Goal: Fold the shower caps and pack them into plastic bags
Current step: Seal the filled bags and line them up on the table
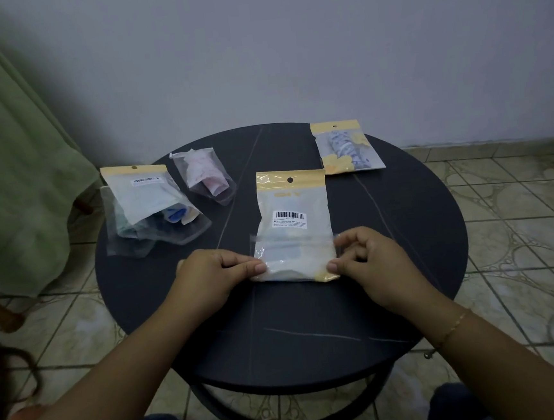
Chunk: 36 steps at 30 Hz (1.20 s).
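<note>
Yellow-topped and clear below, the plastic bag (295, 225) lies flat on the round dark table (407, 265), label side up, its near end at the person's hands. The left hand (208, 279) pinches that bag's near-left corner, thumb on top. The right hand (370, 262) pinches the near-right corner, fingers curled at the edge. A pale folded shower cap seems to sit inside, though the film hides its shape. Left of this bag and further back lies a pile of bags (150, 211) with a blue cap showing; just right of the pile, a clear bag (204, 174) holds a pinkish cap. Behind the held bag to the right rests a packed bag (347, 146). To seal well, I judge both grips should keep the mouth taut and level, press out trapped air, then run along the closing strip evenly so no corner gapes.
</note>
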### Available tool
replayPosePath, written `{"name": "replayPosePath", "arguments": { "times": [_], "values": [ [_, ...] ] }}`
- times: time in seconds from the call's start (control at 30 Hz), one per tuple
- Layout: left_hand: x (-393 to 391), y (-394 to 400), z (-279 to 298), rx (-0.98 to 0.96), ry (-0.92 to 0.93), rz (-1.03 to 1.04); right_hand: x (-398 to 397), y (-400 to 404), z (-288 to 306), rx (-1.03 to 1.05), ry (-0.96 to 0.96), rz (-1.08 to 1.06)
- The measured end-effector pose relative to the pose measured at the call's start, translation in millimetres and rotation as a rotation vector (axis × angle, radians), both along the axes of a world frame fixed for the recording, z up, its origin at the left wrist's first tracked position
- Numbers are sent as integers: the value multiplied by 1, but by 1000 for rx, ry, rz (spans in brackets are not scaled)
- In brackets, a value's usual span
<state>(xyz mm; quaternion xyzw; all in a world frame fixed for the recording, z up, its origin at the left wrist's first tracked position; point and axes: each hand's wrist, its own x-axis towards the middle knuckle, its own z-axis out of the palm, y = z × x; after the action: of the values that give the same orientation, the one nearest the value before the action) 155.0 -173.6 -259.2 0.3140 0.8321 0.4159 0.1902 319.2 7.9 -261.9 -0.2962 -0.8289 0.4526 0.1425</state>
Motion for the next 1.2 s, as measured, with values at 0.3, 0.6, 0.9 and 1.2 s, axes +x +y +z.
{"name": "replayPosePath", "arguments": {
  "times": [0.3,0.6,0.9,1.2],
  "values": [
    [-1,5,-1,-33,37,53,-1,1,0,-17,12,-41],
    [11,6,2,-83,273,-34,-3,-6,8,242,-87,107],
    [15,13,8,-380,604,-265,-10,-15,17,487,-354,212],
    [13,20,11,-498,513,-265,-14,-16,20,446,-416,190]
  ]
}}
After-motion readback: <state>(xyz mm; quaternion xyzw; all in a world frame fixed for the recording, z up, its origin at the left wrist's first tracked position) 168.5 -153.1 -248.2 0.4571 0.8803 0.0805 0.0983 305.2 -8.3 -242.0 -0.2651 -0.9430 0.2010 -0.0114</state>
